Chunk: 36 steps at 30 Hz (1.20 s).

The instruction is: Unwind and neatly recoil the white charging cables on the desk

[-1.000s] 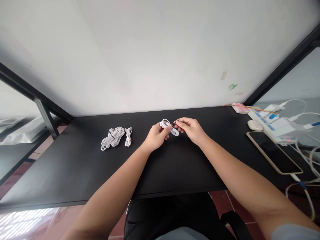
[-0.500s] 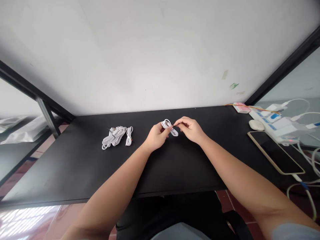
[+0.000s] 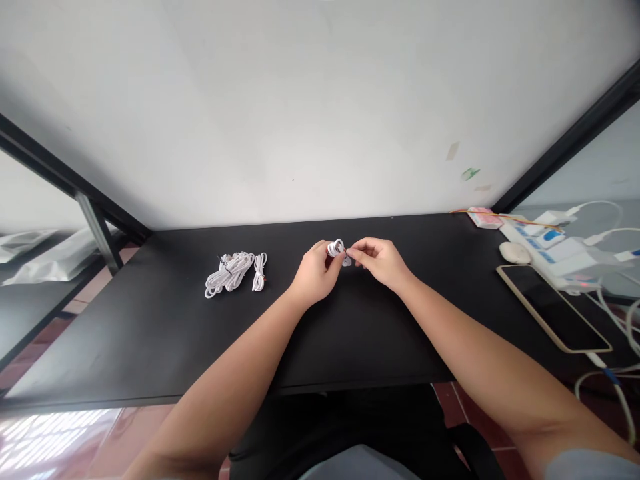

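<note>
Head view. The left hand point(image 3: 314, 272) and right hand point(image 3: 383, 260) meet at centre frame, just above the black worktop point(image 3: 350, 333). The left hand pinches a coiled white cable point(image 3: 336, 249) between thumb and fingers. The right hand's fingertips are closed on the coil's right side.

Judgement: the left hand's grip should be firm, so the loops do not spring.

Against the earlier frame, the coil appears more compact and the hands closer together. The cable bundles point(image 3: 229, 273) at left of centre are unmoved.

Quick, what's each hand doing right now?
Left hand: closed, holding the coiled white cable.
Right hand: closed, pinching the same cable.
</note>
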Available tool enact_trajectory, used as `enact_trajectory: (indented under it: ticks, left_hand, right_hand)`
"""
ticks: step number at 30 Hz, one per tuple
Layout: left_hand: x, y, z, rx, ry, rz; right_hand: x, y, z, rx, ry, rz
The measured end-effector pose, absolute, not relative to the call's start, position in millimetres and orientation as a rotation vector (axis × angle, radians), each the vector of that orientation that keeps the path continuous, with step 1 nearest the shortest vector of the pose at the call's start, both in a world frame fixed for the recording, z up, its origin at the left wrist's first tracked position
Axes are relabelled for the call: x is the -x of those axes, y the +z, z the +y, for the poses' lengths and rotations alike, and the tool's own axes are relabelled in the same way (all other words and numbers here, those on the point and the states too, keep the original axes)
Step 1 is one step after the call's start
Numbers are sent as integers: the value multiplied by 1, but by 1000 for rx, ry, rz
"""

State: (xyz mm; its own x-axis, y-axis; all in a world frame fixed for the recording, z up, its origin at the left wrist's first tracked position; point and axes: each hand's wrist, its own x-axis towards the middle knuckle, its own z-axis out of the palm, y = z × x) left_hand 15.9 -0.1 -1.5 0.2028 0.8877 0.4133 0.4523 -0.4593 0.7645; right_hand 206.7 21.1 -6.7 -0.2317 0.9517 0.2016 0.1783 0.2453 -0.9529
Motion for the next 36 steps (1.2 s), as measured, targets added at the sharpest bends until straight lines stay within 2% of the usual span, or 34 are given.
enact_trajectory:
  ticks: [6,13,18,29,36]
  left_hand:
    - [-15,7,-5,-2180,1135,1165]
    - [-15,2,-3,-2134,1123,1160]
    - [-13,-3,1,-1843,1046,1162]
    - [-14,-3,8,-1227,994,845]
    - [-16,-5,8,-1116,993,835]
  right_hand:
    - [-211,-8,26,1083,1228,-1592]
    - [-214,-8,26,999,1123,-1714]
    - [-218,-8,26,990,971,-1801]
    - [-218,-5,24,895,943,-1841]
    - [-215,-8,24,905,877,-1826]
